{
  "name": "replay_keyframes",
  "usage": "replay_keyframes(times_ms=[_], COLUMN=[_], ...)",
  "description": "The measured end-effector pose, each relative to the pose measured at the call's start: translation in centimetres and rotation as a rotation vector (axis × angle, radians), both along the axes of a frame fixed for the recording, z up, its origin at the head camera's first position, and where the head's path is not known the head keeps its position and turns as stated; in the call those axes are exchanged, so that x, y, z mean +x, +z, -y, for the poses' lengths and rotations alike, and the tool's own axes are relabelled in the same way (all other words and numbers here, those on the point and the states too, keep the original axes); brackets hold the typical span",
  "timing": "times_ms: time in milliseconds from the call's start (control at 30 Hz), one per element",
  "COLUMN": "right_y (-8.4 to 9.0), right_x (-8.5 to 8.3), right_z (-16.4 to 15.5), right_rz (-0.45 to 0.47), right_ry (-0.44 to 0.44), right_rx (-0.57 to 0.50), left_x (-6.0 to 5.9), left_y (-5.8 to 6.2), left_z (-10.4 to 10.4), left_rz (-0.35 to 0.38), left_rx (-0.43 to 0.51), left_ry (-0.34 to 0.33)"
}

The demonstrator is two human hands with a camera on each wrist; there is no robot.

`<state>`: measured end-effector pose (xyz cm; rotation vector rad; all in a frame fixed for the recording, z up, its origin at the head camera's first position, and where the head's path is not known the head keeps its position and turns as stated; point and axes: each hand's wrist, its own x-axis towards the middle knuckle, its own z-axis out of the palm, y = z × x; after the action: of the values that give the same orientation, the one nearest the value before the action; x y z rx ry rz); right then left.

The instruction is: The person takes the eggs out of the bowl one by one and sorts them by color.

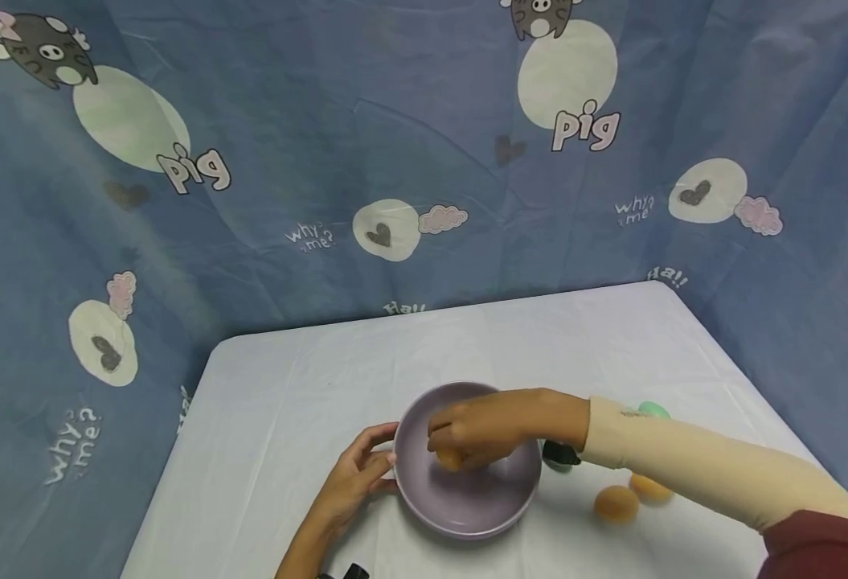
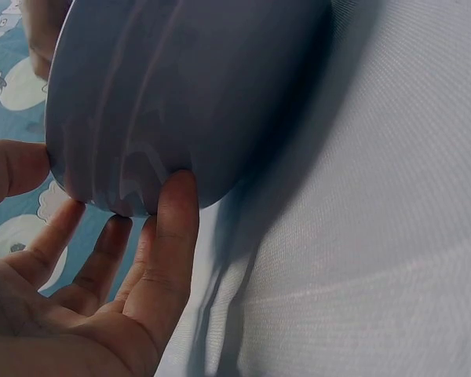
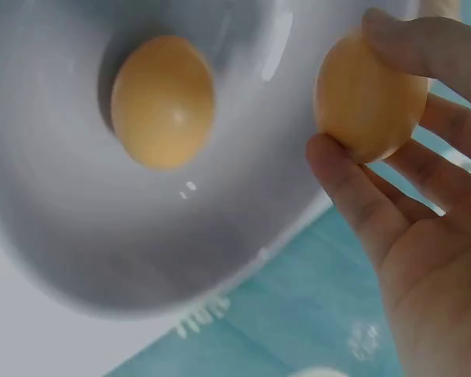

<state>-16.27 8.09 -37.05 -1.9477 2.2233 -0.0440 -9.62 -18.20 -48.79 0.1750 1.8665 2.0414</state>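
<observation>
A purple bowl [image 1: 467,515] stands on the white table near its front. My right hand [image 1: 454,450] reaches into it from the right and pinches an orange egg [image 1: 450,459] between thumb and fingers. In the right wrist view that held egg [image 3: 370,98] sits in my right hand [image 3: 353,90], and a second egg [image 3: 163,102] lies on the bowl's floor [image 3: 78,220]. My left hand [image 1: 380,454] is at the bowl's left side. Its thumb and straight fingertips [image 2: 177,196] touch the bowl's outer wall [image 2: 188,86].
Two more orange eggs [image 1: 616,504] [image 1: 651,486] lie on the table [image 1: 286,386] right of the bowl, under my right forearm. Something green [image 1: 653,410] shows behind the sleeve. A blue printed cloth [image 1: 322,161] hangs behind and beside the table.
</observation>
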Motion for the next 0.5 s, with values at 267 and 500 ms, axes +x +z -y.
replay_keyframes(times_ms=[267,500], right_y=[3.7,4.5], right_x=[1.0,2.1], right_z=[-5.8,-11.7], right_rz=[0.056,0.086], right_ry=[-0.197,-0.413], right_rx=[-0.132,-0.183], left_x=[-0.3,-0.2], left_y=[-0.1,-0.2], left_z=[-0.4,-0.3], left_rz=[-0.002,-0.003], left_rx=[0.009,0.016], left_ry=[0.026,0.018])
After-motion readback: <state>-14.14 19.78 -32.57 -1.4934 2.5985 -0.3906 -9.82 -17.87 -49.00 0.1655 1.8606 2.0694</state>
